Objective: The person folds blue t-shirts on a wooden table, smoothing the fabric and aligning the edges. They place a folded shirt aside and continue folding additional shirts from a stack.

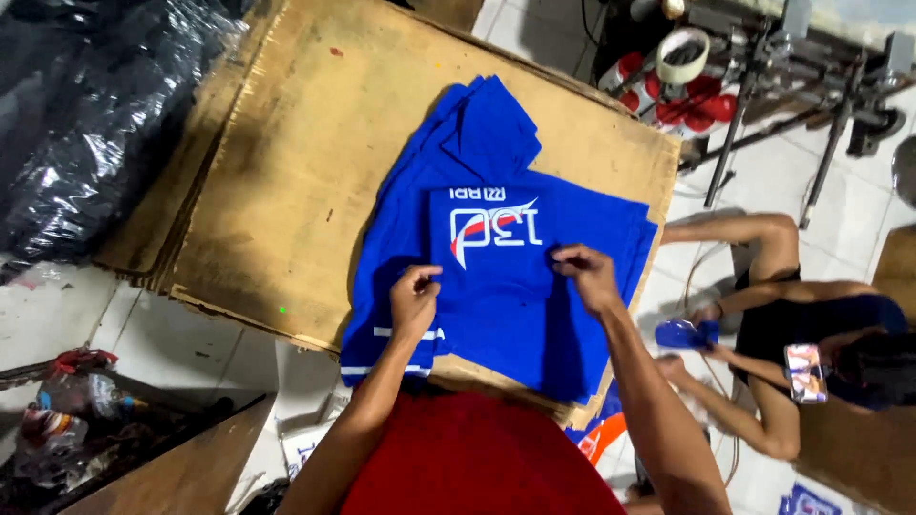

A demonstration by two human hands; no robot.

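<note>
I am pressing both hands onto a blue shirt [496,286] lying on a stack of blue garments [401,219] on a cardboard sheet [286,191]. My left hand [415,298] is pinching the fabric, fingers curled. My right hand [587,275] is gripping a fold near the printed white-and-red emblem [494,227]. A seated person [792,334] is working to my right.

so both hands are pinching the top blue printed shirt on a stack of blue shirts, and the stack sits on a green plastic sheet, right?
Not quite. In the head view the left hand and right hand do pinch the top blue printed shirt on the stack of blue shirts, but the stack sits on a brown wooden board, not a green plastic sheet.
</note>
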